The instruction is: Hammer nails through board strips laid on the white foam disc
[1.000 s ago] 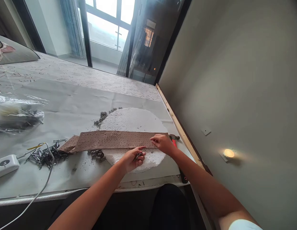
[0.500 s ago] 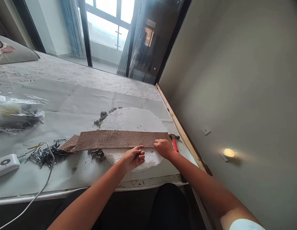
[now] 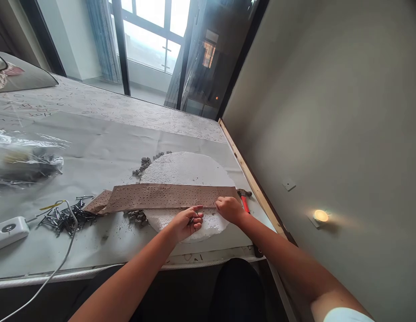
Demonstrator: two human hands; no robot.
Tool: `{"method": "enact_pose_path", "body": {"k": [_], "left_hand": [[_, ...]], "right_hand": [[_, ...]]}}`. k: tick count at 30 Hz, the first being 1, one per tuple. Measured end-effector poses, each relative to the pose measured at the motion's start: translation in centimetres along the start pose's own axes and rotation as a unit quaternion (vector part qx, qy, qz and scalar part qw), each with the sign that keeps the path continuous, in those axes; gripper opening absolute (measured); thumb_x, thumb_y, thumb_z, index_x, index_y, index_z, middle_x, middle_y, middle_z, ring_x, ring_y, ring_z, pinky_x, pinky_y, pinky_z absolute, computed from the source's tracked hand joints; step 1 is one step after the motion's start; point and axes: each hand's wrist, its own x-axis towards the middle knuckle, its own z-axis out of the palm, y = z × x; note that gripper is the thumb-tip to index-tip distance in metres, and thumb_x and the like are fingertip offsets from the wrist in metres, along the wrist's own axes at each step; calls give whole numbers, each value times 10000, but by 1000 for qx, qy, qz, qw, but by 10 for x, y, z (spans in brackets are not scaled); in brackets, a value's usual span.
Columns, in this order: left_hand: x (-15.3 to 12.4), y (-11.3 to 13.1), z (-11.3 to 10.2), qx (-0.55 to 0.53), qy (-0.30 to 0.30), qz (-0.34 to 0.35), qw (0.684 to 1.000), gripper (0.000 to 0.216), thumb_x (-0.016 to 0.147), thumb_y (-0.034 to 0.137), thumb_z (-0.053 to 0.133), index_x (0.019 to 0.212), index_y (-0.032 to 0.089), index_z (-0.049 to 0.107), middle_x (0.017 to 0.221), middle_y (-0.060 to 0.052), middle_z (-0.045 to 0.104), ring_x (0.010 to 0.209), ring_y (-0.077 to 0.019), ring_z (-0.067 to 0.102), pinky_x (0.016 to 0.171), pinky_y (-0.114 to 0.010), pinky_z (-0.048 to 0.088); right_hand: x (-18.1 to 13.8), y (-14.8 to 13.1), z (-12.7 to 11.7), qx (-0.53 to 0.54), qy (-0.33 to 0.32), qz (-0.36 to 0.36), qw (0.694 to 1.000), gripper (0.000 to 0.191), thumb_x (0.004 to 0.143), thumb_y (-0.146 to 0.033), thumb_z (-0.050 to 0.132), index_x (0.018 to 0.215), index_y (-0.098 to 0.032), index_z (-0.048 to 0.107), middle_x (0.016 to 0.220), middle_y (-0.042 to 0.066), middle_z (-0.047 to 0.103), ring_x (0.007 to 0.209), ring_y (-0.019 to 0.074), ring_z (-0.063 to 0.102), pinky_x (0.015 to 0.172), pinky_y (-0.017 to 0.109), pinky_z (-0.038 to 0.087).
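Note:
A long brown strip full of small holes (image 3: 174,197) lies across a round white foam board (image 3: 191,167). My left hand (image 3: 189,222) is palm up below the strip's near edge, its fingers curled round a few thin dark nails. Near the strip's right end, my right hand (image 3: 229,209) presses down with thumb and fingers pinched together. Whatever sits in that pinch is hidden. Just beyond this hand lies a hammer with a red handle (image 3: 245,203). At the strip's folded left end is a heap of nails (image 3: 65,218).
Grey crumbly lumps (image 3: 146,162) sit by the foam's edge. At the left are a clear plastic bag (image 3: 27,161) and a white power strip (image 3: 9,232) with a cable. A wooden rail (image 3: 250,179) runs along the wall on the right.
My left fingers have shifted slightly, and the nails show less in the palm. My right hand stays at the same place on the strip. The view has tilted a little.

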Motion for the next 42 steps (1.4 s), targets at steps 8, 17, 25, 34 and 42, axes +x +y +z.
{"method": "enact_pose_path", "body": {"k": [8,17,25,34,42], "left_hand": [[-1,0,4,0,7,-2,1000,564,675,-51,417,1199,147,356,683,15,434,450,-31,358,421,-133,297],[-1,-1,8,1,35,11,999,586,686,-51,434,1238,124,344,777,-69,568,636,-127,606,588,-237,496],[-3,1,7,16,-15,4,1000,520,667,-41,446,1161,116,402,755,-69,570,676,-156,626,639,-276,517],[2,2,-1,24,-11,-9,1000,556,643,8,444,1179,144,383,694,-2,450,442,-39,362,378,-130,233],[2,3,1,31,9,-5,999,563,654,-5,443,1191,145,360,730,-18,458,479,-43,380,402,-130,254]], "right_hand": [[1,3,-4,58,32,28,997,234,847,-211,476,735,-165,677,873,68,663,738,151,620,605,231,388],[-2,18,-43,180,105,58,976,199,815,-168,444,820,-122,638,830,73,657,731,143,586,644,227,399],[11,-22,-65,259,28,-94,961,96,763,-200,605,764,-158,691,716,-2,673,660,88,573,568,160,366],[2,13,-39,139,33,6,990,239,882,-183,450,897,-161,687,895,78,670,820,141,589,664,213,376],[-4,16,3,36,5,21,999,256,852,-113,426,780,-139,671,848,104,655,796,179,594,652,248,383]]}}
